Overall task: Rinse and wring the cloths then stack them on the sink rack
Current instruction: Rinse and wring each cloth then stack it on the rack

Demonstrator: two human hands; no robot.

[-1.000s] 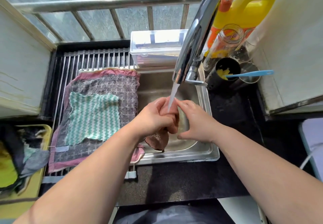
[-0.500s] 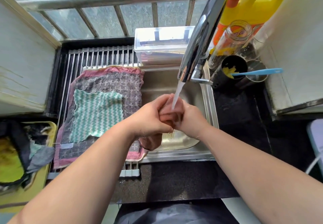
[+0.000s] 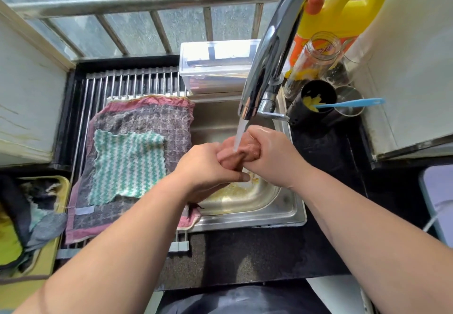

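Over the sink (image 3: 291, 212), right under the faucet (image 3: 272, 51) spout: a wet pink cloth (image 3: 248, 151), bunched into a tight roll. Gripped at its near end by the left hand (image 3: 208, 166), fingers curled round it, thumb stretched out below. Gripped at its far end by the right hand (image 3: 274, 156), fingers wrapped over the top. Both hands touching across the roll. Struck from above by the water stream (image 3: 240, 132), between the two fists. Below the left hand, a loose tail of the same cloth, mostly hidden by the forearm.

Left of the basin, on the sink rack (image 3: 132, 83): a grey checked cloth (image 3: 147, 117) with a pink border, spread flat, its right edge drooping over the basin's rim. On top of it, toward the left, a smaller green-and-white zigzag cloth (image 3: 127, 166), also flat.

Behind the basin, a clear plastic box (image 3: 218, 68), lid on. Right of the faucet, crowded together at the back of the dark table (image 3: 245, 257): a yellow jug (image 3: 343, 14), a glass jar (image 3: 316, 56), a black cup (image 3: 316, 93) holding a blue-handled tool (image 3: 353, 103), and a steel cup (image 3: 348, 97) just beside it. Far left, a yellow tray (image 3: 61, 183) heaped with more cloths (image 3: 36, 215). Yellowish residue on the basin floor.
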